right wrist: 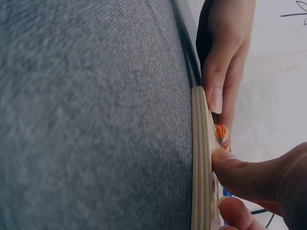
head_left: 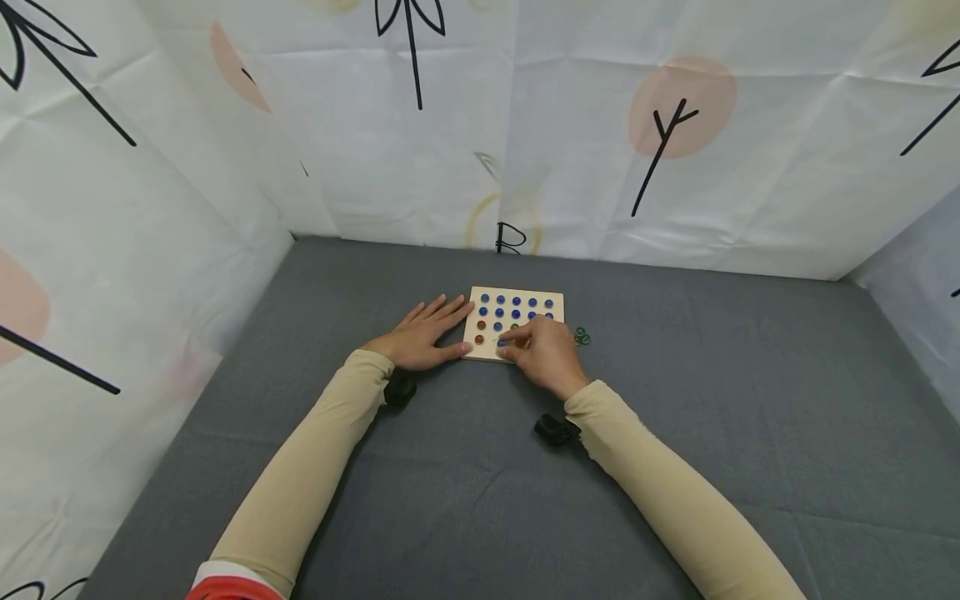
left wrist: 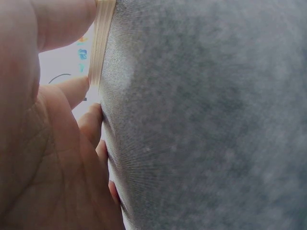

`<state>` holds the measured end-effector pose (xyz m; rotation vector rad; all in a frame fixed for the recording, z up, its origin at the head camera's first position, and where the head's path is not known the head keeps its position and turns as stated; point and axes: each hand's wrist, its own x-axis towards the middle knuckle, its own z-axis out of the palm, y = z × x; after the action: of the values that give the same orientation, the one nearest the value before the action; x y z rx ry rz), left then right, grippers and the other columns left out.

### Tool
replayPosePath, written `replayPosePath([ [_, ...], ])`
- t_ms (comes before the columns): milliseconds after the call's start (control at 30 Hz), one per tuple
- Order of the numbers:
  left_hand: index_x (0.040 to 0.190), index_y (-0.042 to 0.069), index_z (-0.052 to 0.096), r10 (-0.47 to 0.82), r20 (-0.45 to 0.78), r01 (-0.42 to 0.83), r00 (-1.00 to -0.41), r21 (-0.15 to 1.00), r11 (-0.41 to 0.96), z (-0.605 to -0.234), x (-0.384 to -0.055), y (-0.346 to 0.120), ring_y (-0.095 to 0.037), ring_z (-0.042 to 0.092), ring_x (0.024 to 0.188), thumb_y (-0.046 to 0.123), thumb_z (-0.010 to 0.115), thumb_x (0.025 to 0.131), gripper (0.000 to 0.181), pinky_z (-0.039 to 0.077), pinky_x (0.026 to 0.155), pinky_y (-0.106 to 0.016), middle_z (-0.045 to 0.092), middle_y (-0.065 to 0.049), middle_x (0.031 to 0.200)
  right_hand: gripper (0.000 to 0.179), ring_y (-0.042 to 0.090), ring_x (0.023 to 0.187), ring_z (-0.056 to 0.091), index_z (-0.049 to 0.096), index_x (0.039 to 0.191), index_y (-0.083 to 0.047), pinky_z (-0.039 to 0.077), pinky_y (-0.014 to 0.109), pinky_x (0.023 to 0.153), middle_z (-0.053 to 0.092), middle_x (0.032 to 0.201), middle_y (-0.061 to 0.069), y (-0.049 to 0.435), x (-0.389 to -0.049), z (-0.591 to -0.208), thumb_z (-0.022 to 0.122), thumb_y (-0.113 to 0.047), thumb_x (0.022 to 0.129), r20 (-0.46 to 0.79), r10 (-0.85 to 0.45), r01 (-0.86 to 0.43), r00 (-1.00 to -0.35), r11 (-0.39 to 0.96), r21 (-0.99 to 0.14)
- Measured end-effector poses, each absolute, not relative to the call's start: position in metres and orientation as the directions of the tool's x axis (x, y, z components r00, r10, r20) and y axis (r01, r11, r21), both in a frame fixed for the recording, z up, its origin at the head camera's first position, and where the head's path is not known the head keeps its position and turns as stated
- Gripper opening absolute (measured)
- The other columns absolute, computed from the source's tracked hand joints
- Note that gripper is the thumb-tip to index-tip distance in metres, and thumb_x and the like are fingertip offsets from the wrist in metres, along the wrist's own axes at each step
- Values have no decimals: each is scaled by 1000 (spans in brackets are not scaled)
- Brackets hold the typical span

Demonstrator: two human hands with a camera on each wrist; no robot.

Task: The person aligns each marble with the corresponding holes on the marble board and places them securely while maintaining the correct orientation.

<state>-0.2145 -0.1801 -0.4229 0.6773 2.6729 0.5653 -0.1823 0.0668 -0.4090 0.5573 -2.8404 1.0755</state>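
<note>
A light wooden board [head_left: 491, 357] with rows of round hollows lies on the grey table. Blue marbles [head_left: 500, 312] fill most of its far rows, and two orange marbles [right wrist: 221, 132] sit at its left side. My left hand [head_left: 426, 335] lies spread beside the board, thumb on the near left corner and forefinger at the left edge. Over the near row, my right hand [head_left: 546, 354] pinches a blue marble [head_left: 502, 342] between thumb and forefinger, low at the board's surface. That hand hides the board's near right part.
Several green glass marbles [head_left: 582, 337] lie on the grey table cloth [head_left: 750, 400] just right of the board. A black wrist camera [head_left: 555, 430] hangs under the right wrist, another black camera [head_left: 400, 390] under the left. Printed white curtains [head_left: 570, 150] stand behind and at the sides.
</note>
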Motion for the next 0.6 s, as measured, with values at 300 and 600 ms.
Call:
replayPosePath([
  [300, 165, 29, 10, 509, -215, 382, -834, 441, 812, -425, -216, -181, -22, -6, 156, 58, 45, 104, 76, -7, 124, -47, 4, 4, 170, 21, 21, 73, 65, 83, 105, -10, 51, 39, 65, 73, 78, 4, 59, -184, -408, 83, -23, 88, 143, -287, -311, -947, 715, -626],
  [600, 165, 28, 10, 511, -214, 384, -832, 442, 811, -427, -217, -181, -22, -5, 156, 58, 44, 104, 76, -7, 124, -47, 4, 3, 170, 23, 22, 73, 66, 83, 106, -10, 52, 39, 65, 72, 76, 4, 56, -185, -410, 84, -24, 88, 156, -265, -303, -952, 720, -624],
])
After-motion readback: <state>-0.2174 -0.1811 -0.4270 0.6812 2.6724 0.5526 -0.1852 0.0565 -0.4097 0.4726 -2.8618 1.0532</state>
